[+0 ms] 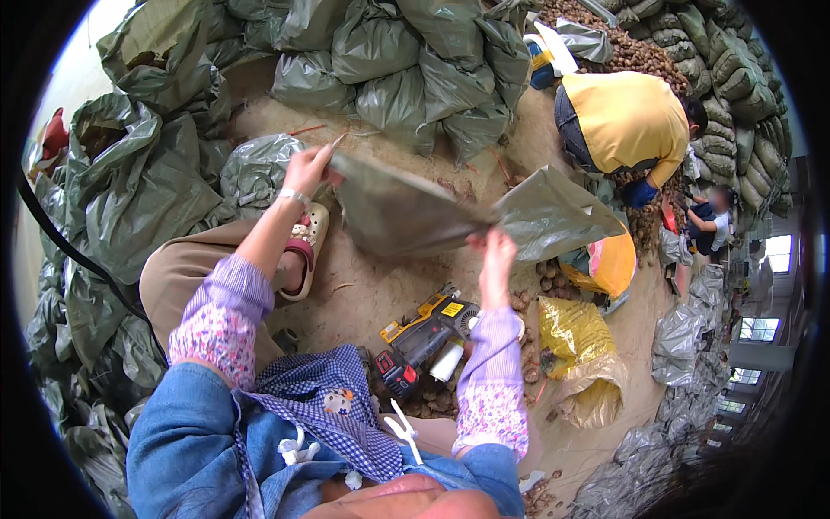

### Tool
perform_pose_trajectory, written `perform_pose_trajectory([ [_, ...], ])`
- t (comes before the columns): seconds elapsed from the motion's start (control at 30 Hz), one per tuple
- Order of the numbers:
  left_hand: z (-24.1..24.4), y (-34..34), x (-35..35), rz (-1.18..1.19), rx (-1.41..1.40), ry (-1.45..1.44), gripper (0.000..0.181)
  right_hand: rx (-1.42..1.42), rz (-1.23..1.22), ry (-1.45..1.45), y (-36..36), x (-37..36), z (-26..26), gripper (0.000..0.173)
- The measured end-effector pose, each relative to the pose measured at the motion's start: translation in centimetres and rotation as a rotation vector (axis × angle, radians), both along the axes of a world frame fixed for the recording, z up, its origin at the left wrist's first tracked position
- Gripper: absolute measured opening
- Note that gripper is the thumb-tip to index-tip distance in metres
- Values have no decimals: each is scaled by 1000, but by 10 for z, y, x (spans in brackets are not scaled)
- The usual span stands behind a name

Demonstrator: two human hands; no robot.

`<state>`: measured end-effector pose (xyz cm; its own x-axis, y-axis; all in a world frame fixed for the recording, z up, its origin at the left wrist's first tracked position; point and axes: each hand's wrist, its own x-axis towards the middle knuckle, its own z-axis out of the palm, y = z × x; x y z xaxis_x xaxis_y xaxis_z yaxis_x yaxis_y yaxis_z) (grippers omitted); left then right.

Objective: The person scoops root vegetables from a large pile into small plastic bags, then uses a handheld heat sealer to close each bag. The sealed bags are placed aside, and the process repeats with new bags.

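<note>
A grey-green woven plastic sack [402, 211] is stretched in the air between my two hands, partly blurred. My left hand [310, 170] grips one corner at the upper left. My right hand [494, 256] pinches the sack's edge farther right, and a loose part of it spreads out beyond that hand. Below the sack, a yellow-and-black cordless bag sewing machine [425, 334] with a red-and-black battery lies on the floor. Beside it is a white thread cone [447, 361], left of my right forearm.
Filled green sacks [389, 84] are piled ahead and at the left. A yellow sack [580, 350] lies at the right, near loose brown bulbs or tubers [551, 279]. A co-worker in a yellow top [626, 120] bends over a large heap; another person [710, 220] sits farther off.
</note>
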<state>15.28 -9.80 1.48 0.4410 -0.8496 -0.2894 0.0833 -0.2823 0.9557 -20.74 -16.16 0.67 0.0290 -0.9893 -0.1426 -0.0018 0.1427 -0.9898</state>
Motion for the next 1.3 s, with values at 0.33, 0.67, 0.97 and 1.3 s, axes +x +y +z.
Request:
perform_pose_trajectory([
  [0.33, 67, -50, 3, -32, -342, -59, 31, -235, -90, 38, -68, -11, 66, 28],
  [0.67, -48, 43, -4, 95, 294, 369, 49, 38, -25, 34, 9, -25, -45, 26],
  [0.97, -77, 78, 5, -230, 631, 355, 15, -117, 218, 384, 43, -55, -50, 22],
  [1.3, -70, 94, -33, -154, 533, 743, 9, -30, -104, 95, 27, -47, -28, 22],
])
